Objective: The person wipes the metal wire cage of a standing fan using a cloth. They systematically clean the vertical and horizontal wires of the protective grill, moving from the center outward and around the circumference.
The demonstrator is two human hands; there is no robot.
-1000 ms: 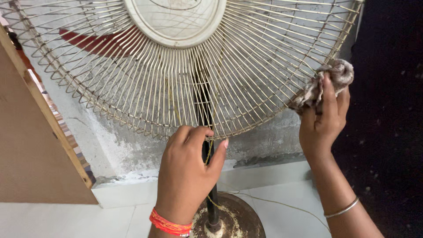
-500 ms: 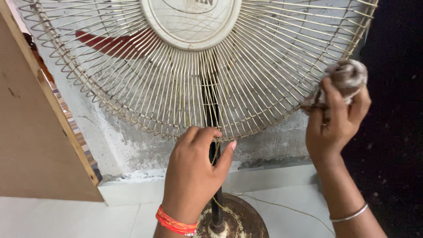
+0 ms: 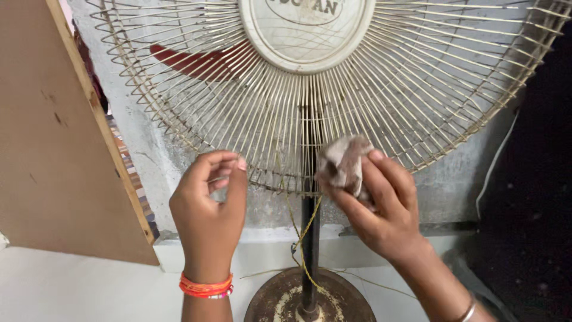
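Head view: right hand (image 3: 381, 209), clutching the balled rag (image 3: 344, 162), has swung from the fan guard's (image 3: 196, 134) right rim to bottom centre; left hand (image 3: 208, 206) has let go, fingers loosely curled, empty.

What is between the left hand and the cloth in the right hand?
In the head view, only the fan guard's lower rim spans between the left hand and the cloth.

One label only: round cream badge (image 3: 307, 30) at centre of fan grille (image 3: 417, 89), top middle of view, cut off by upper edge; dark lettering and thin looping lines across it. No packages, signs or screens.
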